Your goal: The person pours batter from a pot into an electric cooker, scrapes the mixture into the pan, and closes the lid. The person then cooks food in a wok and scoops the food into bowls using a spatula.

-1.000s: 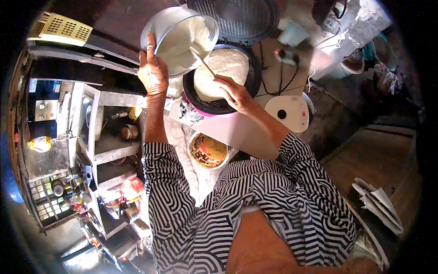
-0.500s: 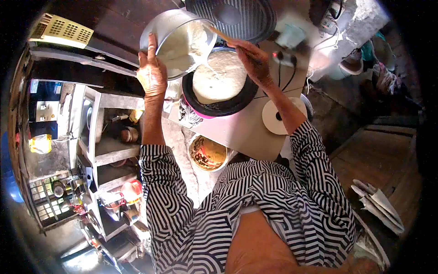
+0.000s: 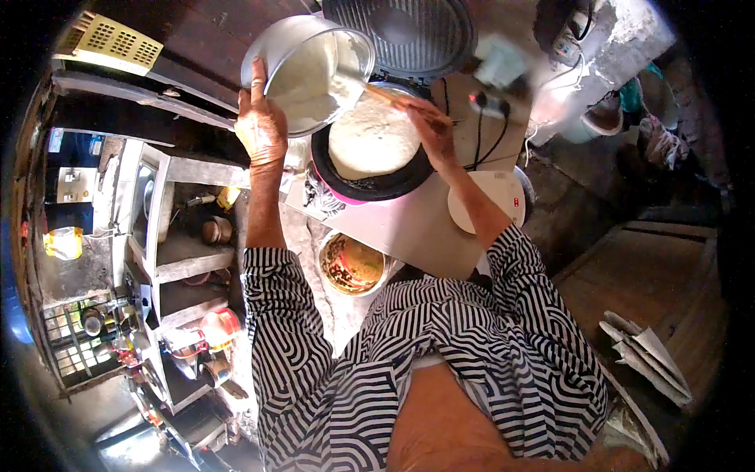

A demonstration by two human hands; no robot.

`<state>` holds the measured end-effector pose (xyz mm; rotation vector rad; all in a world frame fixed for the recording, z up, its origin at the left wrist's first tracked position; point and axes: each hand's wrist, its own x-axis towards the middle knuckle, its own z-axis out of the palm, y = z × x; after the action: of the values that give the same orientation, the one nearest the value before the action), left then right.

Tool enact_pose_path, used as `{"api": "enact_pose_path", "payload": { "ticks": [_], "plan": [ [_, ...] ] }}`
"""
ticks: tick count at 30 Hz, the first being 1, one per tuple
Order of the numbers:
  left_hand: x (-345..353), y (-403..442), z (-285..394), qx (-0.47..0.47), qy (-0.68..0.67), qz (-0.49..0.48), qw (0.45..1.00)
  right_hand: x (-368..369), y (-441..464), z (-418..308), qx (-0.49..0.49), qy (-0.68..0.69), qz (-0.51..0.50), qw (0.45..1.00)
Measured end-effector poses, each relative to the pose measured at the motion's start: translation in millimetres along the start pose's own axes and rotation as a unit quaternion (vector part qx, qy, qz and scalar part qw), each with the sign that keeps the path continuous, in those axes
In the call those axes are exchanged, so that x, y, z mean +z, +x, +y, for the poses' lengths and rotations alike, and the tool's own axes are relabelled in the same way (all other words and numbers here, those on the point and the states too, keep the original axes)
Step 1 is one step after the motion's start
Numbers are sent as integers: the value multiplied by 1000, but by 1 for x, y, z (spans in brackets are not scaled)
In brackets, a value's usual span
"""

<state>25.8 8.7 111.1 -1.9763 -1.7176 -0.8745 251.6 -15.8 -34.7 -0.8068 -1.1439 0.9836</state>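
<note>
My left hand (image 3: 262,130) grips a metal pot (image 3: 271,51) by its outer side. The pot is tilted to the right, with white batter (image 3: 303,90) inside. My right hand (image 3: 430,130) is closed round a wooden-handled utensil (image 3: 383,95), whose far end is at the pot's opening. Below and to the right of the pot's rim, pale batter (image 3: 373,141) covers much of a round black electric pan (image 3: 348,187) with a pink base. The pan's ribbed lid (image 3: 401,35) stands open behind it.
A white round-cornered appliance (image 3: 472,206) with a red display lies right of the pan on the table (image 3: 393,236). Black cables (image 3: 481,141) run behind it. A bucket (image 3: 354,263) with food scraps stands below the table. Shelves (image 3: 197,267) are at left, a yellow basket (image 3: 122,43) at upper left.
My right hand moved from low over the pan up to the right, then slightly down. The utensil's end is back at the pot's opening, and the batter in the pan looks rounder.
</note>
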Motion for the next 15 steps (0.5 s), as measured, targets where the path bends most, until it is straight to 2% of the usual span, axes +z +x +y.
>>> {"api": "enact_pose_path", "payload": {
  "ticks": [4,6,8,9,10,12,15],
  "plan": [
    [3,-3,-3,0,-30,20,999,1,23,-12,-34,57,-4,998],
    [4,1,-5,1,-35,21,999,7,25,-15,23,37,-36,998],
    [7,1,-8,-13,-49,20,998,10,24,-20,30,56,-40,997],
    [2,2,-4,-57,-13,-27,998,11,23,-21,36,75,-40,996],
    [2,1,-5,-59,-14,-26,998,12,22,-20,37,74,-42,996],
    [3,-1,-7,-45,-17,-25,999,13,21,-15,58,179,-67,980],
    [3,-2,-6,-55,4,-37,998,14,20,-17,93,242,-73,963]
  ]
}}
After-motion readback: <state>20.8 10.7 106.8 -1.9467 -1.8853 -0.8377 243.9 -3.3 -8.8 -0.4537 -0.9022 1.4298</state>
